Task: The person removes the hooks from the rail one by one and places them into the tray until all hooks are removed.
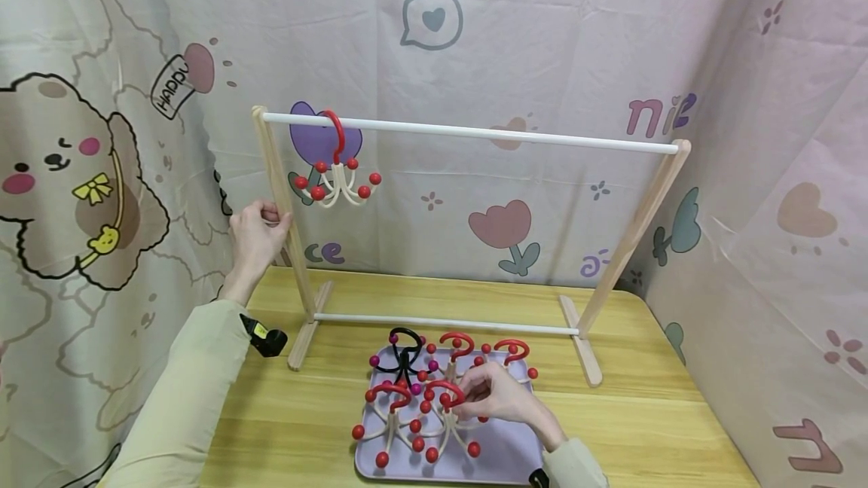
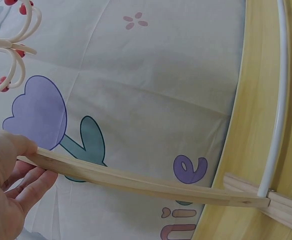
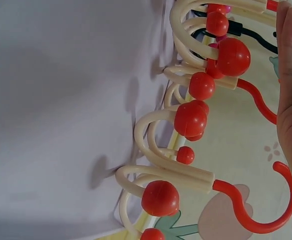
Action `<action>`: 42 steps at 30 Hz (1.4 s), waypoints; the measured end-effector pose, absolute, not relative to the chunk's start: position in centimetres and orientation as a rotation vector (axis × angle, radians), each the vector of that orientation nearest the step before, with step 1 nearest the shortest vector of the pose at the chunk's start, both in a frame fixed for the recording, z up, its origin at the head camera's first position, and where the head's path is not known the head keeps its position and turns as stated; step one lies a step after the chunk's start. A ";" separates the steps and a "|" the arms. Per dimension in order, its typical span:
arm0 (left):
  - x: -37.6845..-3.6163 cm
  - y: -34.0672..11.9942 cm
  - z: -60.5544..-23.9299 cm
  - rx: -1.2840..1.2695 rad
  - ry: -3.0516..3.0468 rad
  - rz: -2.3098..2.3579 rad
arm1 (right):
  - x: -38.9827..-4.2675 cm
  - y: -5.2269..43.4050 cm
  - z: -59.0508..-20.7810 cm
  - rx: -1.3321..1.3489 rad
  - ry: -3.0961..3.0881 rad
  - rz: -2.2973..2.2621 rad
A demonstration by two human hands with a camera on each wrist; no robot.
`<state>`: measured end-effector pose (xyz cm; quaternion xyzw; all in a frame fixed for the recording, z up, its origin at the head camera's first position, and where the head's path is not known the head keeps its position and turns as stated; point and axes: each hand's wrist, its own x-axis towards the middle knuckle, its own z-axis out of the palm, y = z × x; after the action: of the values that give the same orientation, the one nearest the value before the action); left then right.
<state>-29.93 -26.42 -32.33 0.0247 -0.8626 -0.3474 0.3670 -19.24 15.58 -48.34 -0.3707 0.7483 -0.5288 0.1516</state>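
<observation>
My left hand [image 1: 254,236] holds the left upright of the wooden rack [image 1: 283,194], thumb on top and fingers curled under the slat, a snug grip about halfway up the post. The left wrist view shows the same: thumb pressed on the slat's upper edge, fingertips [image 2: 33,185] wrapped below it.

My right hand [image 1: 498,396] is down over the lilac tray [image 1: 505,454] on the table [image 1: 644,398]. Its fingertips pinch the red hook of a cream hanger with red ball tips [image 1: 444,416], a narrow grip close around the hook. That hanger lies on the tray, touching another red-hooked hanger [image 1: 393,416] just to its left. Two more red-hooked hangers [image 1: 484,349] lie at the tray's far edge, and a black hanger with purple tips [image 1: 404,356] sits at its far left corner.

One hanger [image 1: 337,172] hangs by its red hook from the rack's white top rail [image 1: 508,134], near the left end, close above my left hand.
</observation>
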 end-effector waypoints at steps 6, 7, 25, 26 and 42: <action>-29.9 -26.4 -32.3 0.053 -2.220 -0.885 | -19.3 15.7 -48.4 -1.053 2.163 -1.502; -29.8 -26.3 -32.3 0.052 -2.220 -0.884 | -19.2 15.7 -48.3 -1.047 2.169 -1.495; -29.8 -26.3 -32.1 0.059 -2.221 -0.894 | -19.3 15.7 -48.1 -1.001 2.272 -1.388; -29.8 -26.3 -32.1 0.060 -2.221 -0.895 | -19.3 15.6 -48.0 -1.011 2.280 -1.381; -29.6 -26.2 -32.1 0.072 -2.237 -0.916 | -19.3 15.7 -46.8 -1.036 2.316 -1.394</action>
<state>-29.63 -26.24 -32.10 0.0278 -0.8651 -0.3542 0.3540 -19.33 15.66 -46.84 -0.3552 0.7940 -0.4779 0.1229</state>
